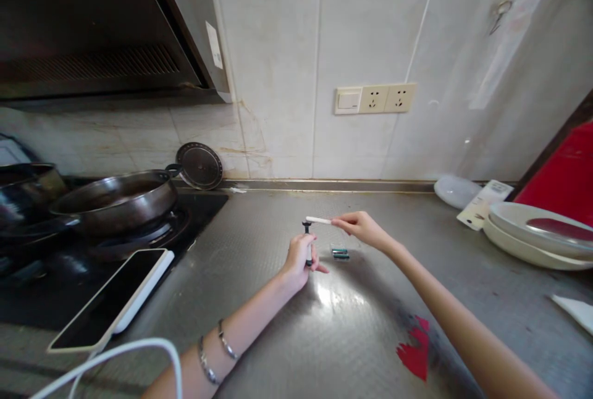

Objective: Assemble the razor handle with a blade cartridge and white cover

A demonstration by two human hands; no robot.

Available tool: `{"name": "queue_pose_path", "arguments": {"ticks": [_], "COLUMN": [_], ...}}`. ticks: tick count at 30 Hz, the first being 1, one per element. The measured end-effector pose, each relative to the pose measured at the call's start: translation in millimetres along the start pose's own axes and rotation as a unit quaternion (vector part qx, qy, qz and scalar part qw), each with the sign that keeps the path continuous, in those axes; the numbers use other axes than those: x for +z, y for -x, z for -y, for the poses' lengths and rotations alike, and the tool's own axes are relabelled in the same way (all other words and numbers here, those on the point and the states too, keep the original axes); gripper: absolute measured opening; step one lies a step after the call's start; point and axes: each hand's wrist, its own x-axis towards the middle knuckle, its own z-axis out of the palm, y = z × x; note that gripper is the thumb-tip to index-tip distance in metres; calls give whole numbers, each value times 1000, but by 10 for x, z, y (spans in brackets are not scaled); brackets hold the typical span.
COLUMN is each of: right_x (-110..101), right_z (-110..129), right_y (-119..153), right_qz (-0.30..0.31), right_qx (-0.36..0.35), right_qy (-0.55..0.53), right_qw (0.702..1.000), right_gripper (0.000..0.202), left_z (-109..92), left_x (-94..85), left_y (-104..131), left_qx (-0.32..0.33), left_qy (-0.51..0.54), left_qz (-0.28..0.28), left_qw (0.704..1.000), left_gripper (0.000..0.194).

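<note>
Held upright in my left hand (296,260) is a small black razor (306,230) with a T-shaped top, its handle partly hidden by the fingers. My right hand (364,227) pinches a slim white stick (319,220), perhaps a small brush. The stick's far end meets or nearly meets the razor's head; contact is too small to tell. Behind and right of my left hand, a small clear case with teal strips (340,253), which look like razor cartridges, lies on the metal counter (259,220).
A steel pan (115,198) stands on the black stove (204,207) at left, a phone (111,300) with a white cable (152,343) before it. Stacked plates (537,238), a card (484,204) and a bowl (456,191) sit at right. Red scraps (417,352) lie in front.
</note>
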Motion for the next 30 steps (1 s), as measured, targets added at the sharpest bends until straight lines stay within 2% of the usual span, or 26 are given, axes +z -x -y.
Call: {"name": "queue_pose_path", "arguments": {"ticks": [4,7,12,16,19,22,26,30], "right_x": [-23,-63,-91,-69,-53,-46,-36,-19], "right_z": [-61,-87,-67,-69,-80,-83,-75,-67], "right_y": [-34,-40,-42,-41,-37,-36,-36,-36], "right_qz": [3,-22,8,-3,13,-3,15,-1], "right_qx": [3,19,9,11,9,16,9,12], "right_qy": [36,63,47,46,31,42,20,20], "right_qw": [999,998,999,999,999,999,1000,1000], "right_gripper": [55,55,57,56,56,55,54,54], "left_z": [31,58,87,95,104,114,119,124], "left_x": [33,34,27,24,22,22,19,15], "left_y": [42,46,41,39,36,37,37,26], "left_qx": [5,1,1,-6,-4,-2,-11,-8], "left_qy": [-1,-1,-1,-2,-3,-7,-10,-10], "left_qz": [-6,-10,-1,0,2,2,7,10], "left_qw": [1000,1000,1000,1000,1000,1000,1000,1000], "left_gripper": [20,20,20,21,21,20,21,22]}}
